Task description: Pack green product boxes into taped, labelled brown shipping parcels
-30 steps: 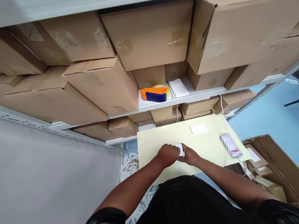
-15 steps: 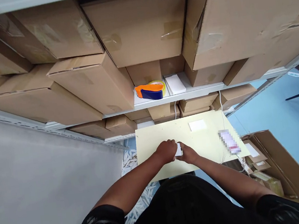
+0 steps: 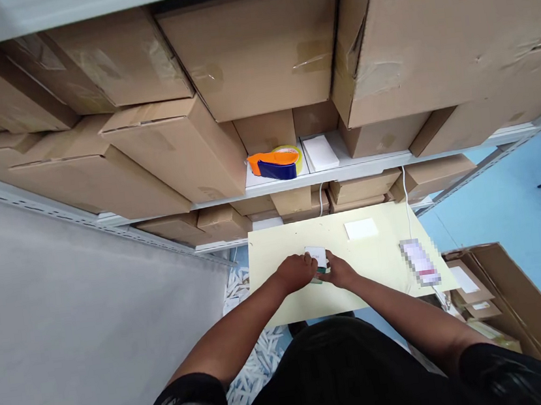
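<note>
The left hand [image 3: 296, 271] and the right hand [image 3: 339, 272] met at the middle of the pale yellow table [image 3: 382, 267], both closed on a small white box [image 3: 316, 256]. The fingers of the left hand were curled and pressed together against the left side of the box. The right hand pinched its right side, but its single fingertips were too small to tell apart. The box sat between the two hands, just over the table. A white card [image 3: 360, 229] lay farther back, well apart. On the shelf [image 3: 369, 165] behind, an orange and blue tape dispenser [image 3: 275, 164] rested among cardboard boxes [image 3: 252, 53].
</note>
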The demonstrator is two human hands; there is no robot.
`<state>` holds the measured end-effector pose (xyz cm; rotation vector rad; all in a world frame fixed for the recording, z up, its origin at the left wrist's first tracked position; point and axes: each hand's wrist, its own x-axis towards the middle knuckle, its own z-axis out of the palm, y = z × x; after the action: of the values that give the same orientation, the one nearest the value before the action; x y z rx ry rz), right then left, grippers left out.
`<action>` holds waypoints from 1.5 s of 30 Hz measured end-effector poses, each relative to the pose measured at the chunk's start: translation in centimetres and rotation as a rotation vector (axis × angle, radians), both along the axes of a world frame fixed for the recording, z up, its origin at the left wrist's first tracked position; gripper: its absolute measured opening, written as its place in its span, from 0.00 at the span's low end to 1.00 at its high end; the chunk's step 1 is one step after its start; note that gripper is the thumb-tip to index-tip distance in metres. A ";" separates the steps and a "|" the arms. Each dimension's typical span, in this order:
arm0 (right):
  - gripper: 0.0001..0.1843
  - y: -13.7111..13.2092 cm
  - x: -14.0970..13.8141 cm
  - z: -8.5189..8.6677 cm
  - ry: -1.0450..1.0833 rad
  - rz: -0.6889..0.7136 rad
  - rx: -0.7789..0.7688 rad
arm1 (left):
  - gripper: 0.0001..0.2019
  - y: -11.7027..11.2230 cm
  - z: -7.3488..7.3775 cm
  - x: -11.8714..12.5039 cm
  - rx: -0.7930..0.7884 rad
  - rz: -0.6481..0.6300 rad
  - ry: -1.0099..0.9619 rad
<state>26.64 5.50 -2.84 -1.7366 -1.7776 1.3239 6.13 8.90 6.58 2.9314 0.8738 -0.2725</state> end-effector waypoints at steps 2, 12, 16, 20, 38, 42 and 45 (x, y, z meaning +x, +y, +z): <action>0.43 -0.1 0.2 -0.3 0.016 0.012 0.012 | 0.10 0.6 0.1 -0.4 -0.020 0.015 -0.050; 0.45 -1.8 0.1 -1.0 0.113 0.030 0.012 | 0.13 2.9 -0.2 0.3 -0.082 0.517 -0.320; 0.50 -2.1 0.1 0.2 0.125 0.001 0.061 | 0.15 -0.1 -1.1 0.1 -0.319 0.553 -0.390; 0.58 -2.5 -0.2 1.9 0.139 -0.018 -0.026 | 0.28 -2.3 -1.5 0.5 -0.528 0.738 -0.412; 0.40 -0.8 -2.0 4.2 -0.152 -0.116 0.004 | 0.17 -6.0 -4.4 -2.2 -0.259 0.688 -0.764; 0.39 -0.4 -2.2 4.1 -0.106 -0.088 0.029 | 0.19 -6.0 -2.7 -1.7 -0.302 0.604 -0.704; 0.38 -0.5 -1.4 3.6 -0.020 -0.071 0.009 | 0.17 -5.5 -1.5 -1.1 -0.374 0.558 -0.628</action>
<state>25.29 5.00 0.75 -1.7964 -1.7133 1.2731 4.98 3.38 5.13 2.1056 1.2788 0.4426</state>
